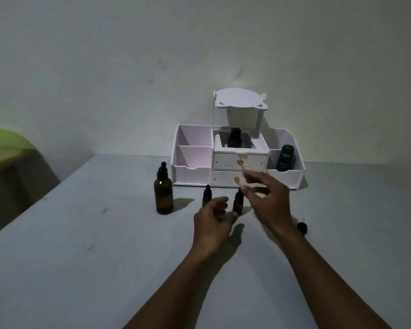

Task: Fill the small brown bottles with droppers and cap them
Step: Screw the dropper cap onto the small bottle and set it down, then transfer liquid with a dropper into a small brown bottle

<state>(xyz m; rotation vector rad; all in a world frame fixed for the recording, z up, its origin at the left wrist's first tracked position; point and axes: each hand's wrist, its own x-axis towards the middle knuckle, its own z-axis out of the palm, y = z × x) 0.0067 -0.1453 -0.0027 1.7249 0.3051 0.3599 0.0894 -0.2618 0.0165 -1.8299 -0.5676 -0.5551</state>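
White plastic organiser [192, 172] stands at the back of my grey table [81, 257]. One large amber glass bottle [163, 193] and two small brown bottles [238, 202] stand before it. My right hand [266, 200] pinches a clear glass dropper [243, 173] over the uncapped one; my left hand [212, 222], fingers apart, should steady it. One black cap [302, 226] lies nearby.

On the table [81, 257], against the wall: an organiser [237, 160], with one bottle [234, 138] in its middle top compartment and a can [285, 158] in its right front compartment. Before it, left to right: a large bottle [163, 189], a small bottle [207, 194], another small bottle [238, 202]. Farther right, nearer the front: a cap [302, 227].
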